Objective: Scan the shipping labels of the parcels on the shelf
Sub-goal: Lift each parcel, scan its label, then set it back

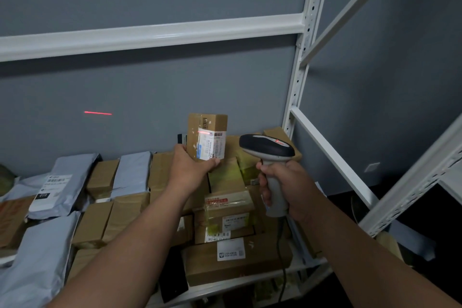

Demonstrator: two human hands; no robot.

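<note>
Grey wall (150, 87) behind white shelf (297, 107) piled with parcels. Left hand (192, 165) clasps small box (207, 137) upright; right hand (282, 182) fist-wrapped around scanner (267, 150), red line crossing label (212, 145).

Small brown parcel (207, 136) upright, white label (212, 145) facing scanner (268, 150), red line across.

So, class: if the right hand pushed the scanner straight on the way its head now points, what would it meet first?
Most likely the small cardboard parcel held up by the left hand. The scanner in the right hand aims left at it, and its red line crosses the label. Depth is unclear.
</note>
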